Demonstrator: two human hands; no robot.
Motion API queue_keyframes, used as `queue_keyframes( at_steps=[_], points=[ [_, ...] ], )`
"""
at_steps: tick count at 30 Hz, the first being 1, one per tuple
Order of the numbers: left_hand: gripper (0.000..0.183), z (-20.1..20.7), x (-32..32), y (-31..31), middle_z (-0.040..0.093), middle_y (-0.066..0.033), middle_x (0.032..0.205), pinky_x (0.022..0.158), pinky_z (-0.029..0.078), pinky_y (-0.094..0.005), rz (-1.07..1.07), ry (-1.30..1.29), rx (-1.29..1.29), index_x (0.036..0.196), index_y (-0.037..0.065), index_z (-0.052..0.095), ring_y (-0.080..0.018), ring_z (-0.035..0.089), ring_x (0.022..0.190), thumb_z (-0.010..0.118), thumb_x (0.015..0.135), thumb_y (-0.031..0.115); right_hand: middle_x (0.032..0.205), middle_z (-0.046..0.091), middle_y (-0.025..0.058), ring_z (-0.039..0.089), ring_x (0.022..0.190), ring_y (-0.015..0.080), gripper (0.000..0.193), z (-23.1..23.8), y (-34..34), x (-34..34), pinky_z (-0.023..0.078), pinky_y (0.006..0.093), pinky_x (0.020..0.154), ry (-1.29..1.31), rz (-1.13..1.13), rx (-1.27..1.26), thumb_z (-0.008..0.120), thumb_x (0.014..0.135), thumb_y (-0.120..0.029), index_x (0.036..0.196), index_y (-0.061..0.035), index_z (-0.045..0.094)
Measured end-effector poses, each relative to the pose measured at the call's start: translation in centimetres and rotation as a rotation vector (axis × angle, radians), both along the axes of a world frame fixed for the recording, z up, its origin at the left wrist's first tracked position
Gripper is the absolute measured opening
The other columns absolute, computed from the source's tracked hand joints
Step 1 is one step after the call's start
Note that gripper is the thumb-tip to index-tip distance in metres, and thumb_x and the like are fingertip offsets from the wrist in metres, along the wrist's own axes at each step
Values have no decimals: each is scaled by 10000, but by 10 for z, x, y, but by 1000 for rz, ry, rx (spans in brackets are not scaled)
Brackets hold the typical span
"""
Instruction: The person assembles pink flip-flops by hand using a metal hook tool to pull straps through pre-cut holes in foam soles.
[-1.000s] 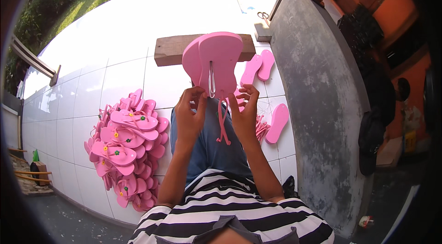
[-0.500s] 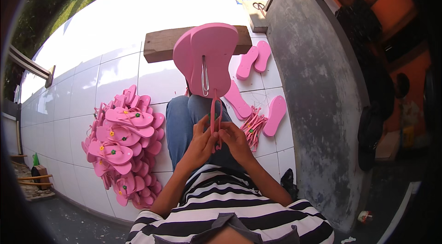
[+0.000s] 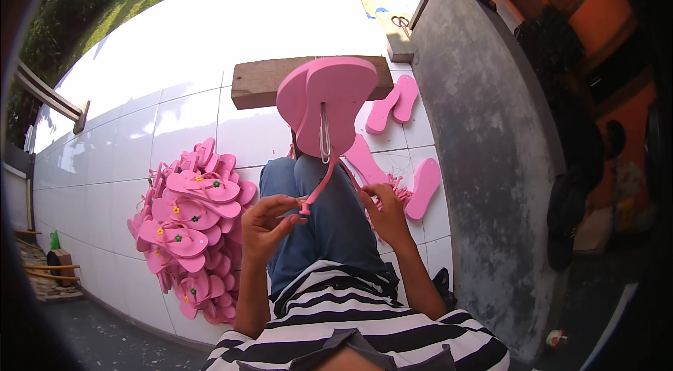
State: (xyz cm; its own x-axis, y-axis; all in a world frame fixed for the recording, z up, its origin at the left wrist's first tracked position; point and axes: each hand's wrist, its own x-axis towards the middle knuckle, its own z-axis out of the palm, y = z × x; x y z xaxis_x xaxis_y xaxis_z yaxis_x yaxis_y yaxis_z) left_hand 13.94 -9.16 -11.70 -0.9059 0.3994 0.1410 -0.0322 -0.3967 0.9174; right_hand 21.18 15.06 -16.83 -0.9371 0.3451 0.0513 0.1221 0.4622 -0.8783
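Two pink flip-flop soles (image 3: 341, 94) stand tilted above my knees, against a wooden beam. A thin metal wire loop (image 3: 324, 138) sticks out of their face. From their lower edge a pink flip-flop strap (image 3: 320, 187) comes toward me and splits into two arms. My left hand (image 3: 265, 225) pinches the left arm close to its knobbed end. Over on the right, my right hand (image 3: 385, 211) has its fingers closed at the other arm, whose tip is hidden by them. Beside that hand lies a bundle of pink straps (image 3: 399, 190), partly covered.
The wooden beam (image 3: 255, 84) lies crosswise behind the soles. A large heap of finished pink flip-flops (image 3: 188, 241) is on the tiles at left. Loose pink soles (image 3: 423, 189) lie at right, before a grey wall (image 3: 484, 154). Scissors (image 3: 400, 21) rest on a block at the back.
My hands have moved apart, left hand to the left and right hand to the right. The strap's two arms, together before, are now spread. The whole view has shifted slightly.
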Motion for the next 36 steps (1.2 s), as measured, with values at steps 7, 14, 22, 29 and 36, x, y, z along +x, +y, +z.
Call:
queue_keyframes(
  at_steps=[7, 14, 22, 29, 36],
  points=[
    [275, -4, -17, 53, 607, -112, 1096, 763, 530, -326, 172, 551, -483, 992, 52, 698, -228, 608, 901, 682, 754, -87, 1123, 591, 91, 600, 1050, 210, 294, 45, -34, -28, 465, 353, 924, 230, 41, -61, 639, 921, -138, 1189, -39, 573],
    [361, -55, -6, 48, 583, -91, 1128, 844, 511, -366, 310, 1051, -826, 1007, 143, 725, -284, 570, 981, 696, 697, -40, 974, 658, 80, 643, 897, 141, 252, 11, -30, -22, 515, 286, 760, -126, 88, -455, 554, 994, -205, 1154, -15, 595],
    [327, -40, -11, 49, 613, -69, 1156, 786, 561, -379, 141, 1202, -733, 1041, 189, 726, -270, 600, 1035, 698, 723, 117, 803, 606, 41, 579, 691, 81, 240, 9, -19, -4, 452, 254, 509, 0, 215, -510, 485, 1031, -211, 1089, 0, 584],
    [100, -10, -13, 42, 678, -51, 965, 813, 498, -351, 144, 721, -413, 930, 94, 721, -234, 592, 971, 677, 848, 133, 907, 575, 31, 552, 811, 130, 183, 1, 4, 2, 462, 283, 779, -150, 179, -786, 499, 1023, -196, 998, -34, 578],
    [251, -2, -29, 42, 664, -70, 853, 798, 441, -311, 12, 429, -276, 828, 4, 668, -194, 561, 887, 599, 965, 203, 1222, 592, 104, 575, 1146, 202, 207, 58, -18, -28, 454, 338, 960, 297, 38, -138, 590, 962, -99, 1155, -33, 625]
  ],
)
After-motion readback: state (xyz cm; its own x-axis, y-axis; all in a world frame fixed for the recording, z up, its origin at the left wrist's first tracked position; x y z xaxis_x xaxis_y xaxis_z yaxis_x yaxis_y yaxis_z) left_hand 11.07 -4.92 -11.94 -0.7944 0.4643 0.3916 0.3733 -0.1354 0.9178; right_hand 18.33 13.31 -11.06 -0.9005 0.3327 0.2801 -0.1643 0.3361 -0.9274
